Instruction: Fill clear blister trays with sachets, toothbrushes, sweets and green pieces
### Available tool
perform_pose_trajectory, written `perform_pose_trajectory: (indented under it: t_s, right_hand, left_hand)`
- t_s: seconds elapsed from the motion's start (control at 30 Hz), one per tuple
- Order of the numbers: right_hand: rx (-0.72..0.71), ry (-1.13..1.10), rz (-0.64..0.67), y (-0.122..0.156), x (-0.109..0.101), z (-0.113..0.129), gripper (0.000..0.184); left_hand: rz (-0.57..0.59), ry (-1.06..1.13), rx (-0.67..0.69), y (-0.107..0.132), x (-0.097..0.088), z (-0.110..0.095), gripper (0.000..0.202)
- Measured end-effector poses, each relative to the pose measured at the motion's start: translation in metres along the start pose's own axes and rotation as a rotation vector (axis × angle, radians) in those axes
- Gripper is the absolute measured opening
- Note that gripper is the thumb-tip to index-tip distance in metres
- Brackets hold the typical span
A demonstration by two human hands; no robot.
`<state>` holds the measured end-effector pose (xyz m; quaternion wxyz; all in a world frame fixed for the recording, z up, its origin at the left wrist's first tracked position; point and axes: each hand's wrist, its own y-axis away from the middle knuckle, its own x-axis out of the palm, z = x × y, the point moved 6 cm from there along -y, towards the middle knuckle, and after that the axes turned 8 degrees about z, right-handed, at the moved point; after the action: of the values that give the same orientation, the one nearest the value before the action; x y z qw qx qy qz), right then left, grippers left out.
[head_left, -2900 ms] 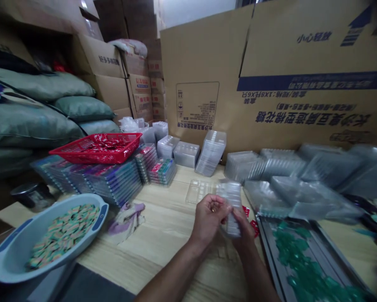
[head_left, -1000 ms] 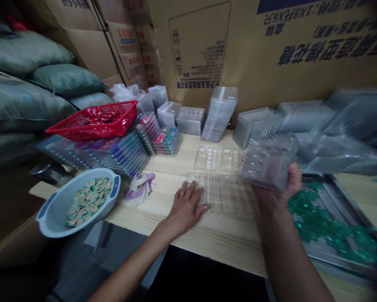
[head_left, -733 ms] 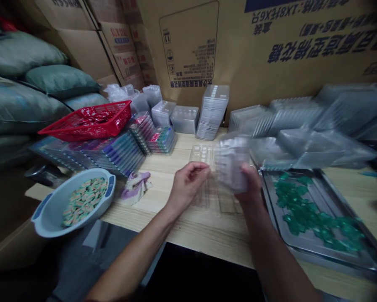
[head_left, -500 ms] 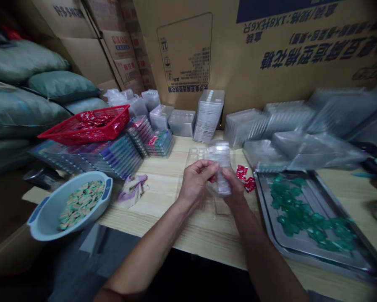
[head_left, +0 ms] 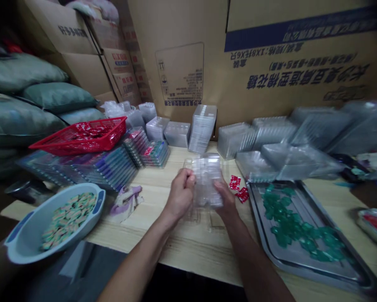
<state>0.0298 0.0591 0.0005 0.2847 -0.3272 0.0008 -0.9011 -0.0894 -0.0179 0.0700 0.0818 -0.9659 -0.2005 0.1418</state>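
Note:
My left hand [head_left: 179, 191] is closed on the left edge of a clear plastic tray [head_left: 204, 178]. The fingers of my right hand [head_left: 225, 196] grip the right side of the same clear plastic, which looks like a small stack, blurred by motion. Beneath it, more clear trays [head_left: 193, 214] lie on the wooden table [head_left: 176, 260]. Just right of my right hand are red printed packets [head_left: 235, 183]. A metal tray [head_left: 305, 201] with green translucent pieces [head_left: 289, 218] stands farther right.
On the left are a light blue basin [head_left: 21, 243] of small striped pieces, a purple-white cloth [head_left: 127, 203] and a red basket [head_left: 109, 136] on filled plastic packs [head_left: 113, 167]. Clear tray stacks [head_left: 202, 128] line the back before a large cardboard box [head_left: 179, 25].
My hands have moved apart, and the left now grips the plastic's left edge. The clear plastic has spread wider between them. The camera view has tilted upward slightly.

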Motion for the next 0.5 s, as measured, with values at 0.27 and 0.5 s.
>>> perform_pose_trajectory:
  t_s: [0.27,0.5]
  right_hand:
    - [-0.16,-0.216,-0.188,-0.003,-0.038,0.018,0.022]
    - [-0.096,-0.173,-0.097,-0.004,-0.03,0.006,0.029]
  left_hand:
    - [-0.002,0.318,-0.387,0.023,-0.128,0.038,0.024]
    - [-0.185,-0.258,-0.585,0.047,-0.175,0.094,0.009]
